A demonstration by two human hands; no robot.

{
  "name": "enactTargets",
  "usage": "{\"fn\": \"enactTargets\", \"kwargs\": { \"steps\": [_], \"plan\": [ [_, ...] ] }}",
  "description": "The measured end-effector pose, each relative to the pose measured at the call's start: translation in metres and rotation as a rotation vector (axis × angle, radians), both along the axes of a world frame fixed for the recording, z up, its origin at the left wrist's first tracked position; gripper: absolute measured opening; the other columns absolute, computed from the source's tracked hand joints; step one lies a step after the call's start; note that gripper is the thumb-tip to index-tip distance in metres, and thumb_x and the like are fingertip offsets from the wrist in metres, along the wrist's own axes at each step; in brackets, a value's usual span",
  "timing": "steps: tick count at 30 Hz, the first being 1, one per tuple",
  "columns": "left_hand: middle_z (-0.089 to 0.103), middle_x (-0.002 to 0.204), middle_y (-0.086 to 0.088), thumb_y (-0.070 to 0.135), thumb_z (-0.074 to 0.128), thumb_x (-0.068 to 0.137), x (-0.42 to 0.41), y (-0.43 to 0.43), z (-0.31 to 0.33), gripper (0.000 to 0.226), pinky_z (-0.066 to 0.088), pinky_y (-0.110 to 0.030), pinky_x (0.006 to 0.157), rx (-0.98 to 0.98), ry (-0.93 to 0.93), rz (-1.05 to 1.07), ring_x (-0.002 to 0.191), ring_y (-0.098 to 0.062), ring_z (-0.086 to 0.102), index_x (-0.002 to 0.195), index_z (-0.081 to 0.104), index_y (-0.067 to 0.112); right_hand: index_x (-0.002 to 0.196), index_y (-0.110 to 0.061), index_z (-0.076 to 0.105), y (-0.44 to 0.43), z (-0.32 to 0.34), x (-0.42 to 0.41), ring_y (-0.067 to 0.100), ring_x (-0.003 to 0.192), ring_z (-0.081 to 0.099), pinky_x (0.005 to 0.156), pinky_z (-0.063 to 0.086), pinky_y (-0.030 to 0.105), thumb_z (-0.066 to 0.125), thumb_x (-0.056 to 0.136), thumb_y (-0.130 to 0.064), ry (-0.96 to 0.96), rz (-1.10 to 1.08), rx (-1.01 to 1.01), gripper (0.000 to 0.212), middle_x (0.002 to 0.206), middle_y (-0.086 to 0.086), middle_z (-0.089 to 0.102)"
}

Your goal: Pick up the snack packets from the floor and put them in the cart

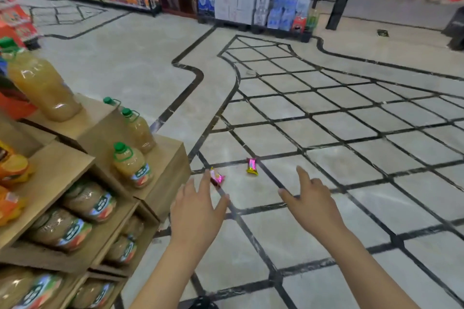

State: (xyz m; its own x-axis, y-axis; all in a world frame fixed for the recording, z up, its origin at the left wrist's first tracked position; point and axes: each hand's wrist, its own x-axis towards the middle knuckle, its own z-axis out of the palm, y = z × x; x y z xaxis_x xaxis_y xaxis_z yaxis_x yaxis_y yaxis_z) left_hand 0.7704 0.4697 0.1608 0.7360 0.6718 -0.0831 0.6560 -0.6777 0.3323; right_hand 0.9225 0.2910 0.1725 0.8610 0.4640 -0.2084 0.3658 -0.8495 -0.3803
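a: where's the stuff lying?
b: on the pale tiled floor. the crinkly pink foil snack packet sits slanted just past the fingertips of the left hand; the pink-and-yellow foil snack packet is farther out, between both hands, long axis pointing away.
a: hands?
b: left one and right hand both stretched forward, fingers spread, holding nothing. left's nearer.

Pink-and-yellow snack packets on beige floor gridded with black lines.
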Motion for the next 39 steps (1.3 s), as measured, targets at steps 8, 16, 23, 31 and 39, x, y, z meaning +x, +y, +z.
{"fn": "enactTargets", "kwargs": {
  "steps": [8,16,23,31,39],
  "plan": [
    [0.03,0.157,-0.008,0.065,0.032,0.096,0.119,0.139,-0.047,0.075,0.031,-0.038,0.113,-0.057,0.093,0.059,0.144,-0.027,0.029,0.157,0.01,0.028,0.153,-0.023,0.012,0.149,-0.045,0.124,0.031,0.126,0.041,0.096,0.041,0.038,0.043,0.094,-0.059,0.085,0.005,-0.082,0.076,0.137,0.013,0.043],
    [0.047,0.142,-0.011,0.06,0.041,0.095,0.245,0.254,-0.045,0.075,0.04,-0.039,0.103,-0.037,0.06,0.049,0.129,-0.03,0.045,0.156,0.015,0.024,0.154,-0.022,0.012,0.252,-0.038,0.244,0.031,0.129,0.04,0.096,0.042,0.038,0.046,0.094,-0.054,0.063,-0.017,-0.048,0.076,0.143,0.015,0.041],
    [0.049,0.141,-0.013,0.062,0.042,0.094,0.323,0.281,-0.082,0.079,0.041,-0.04,0.1,-0.099,0.112,0.165,0.129,-0.032,0.046,0.156,0.014,0.022,0.154,-0.022,0.012,0.274,-0.083,0.339,0.034,0.128,0.041,0.095,0.043,0.041,0.045,0.094,-0.057,0.158,0.019,-0.145,0.077,0.143,0.015,0.041],
    [0.043,0.146,-0.014,0.072,0.037,0.09,0.384,0.252,-0.193,0.085,0.038,-0.04,0.102,-0.26,0.283,0.401,0.131,-0.033,0.043,0.157,0.007,0.03,0.155,-0.024,0.006,0.287,-0.192,0.445,0.036,0.13,0.04,0.101,0.04,0.04,0.044,0.093,-0.061,0.339,0.129,-0.33,0.082,0.144,0.02,0.038],
    [0.04,0.143,-0.017,0.075,0.037,0.088,0.431,0.257,-0.389,0.092,0.038,-0.04,0.101,-0.297,0.426,0.492,0.126,-0.034,0.045,0.157,-0.001,0.028,0.155,-0.026,0.003,0.307,-0.384,0.519,0.04,0.126,0.044,0.099,0.044,0.044,0.046,0.091,-0.063,0.358,0.103,-0.415,0.086,0.143,0.023,0.04]
  ]
}}
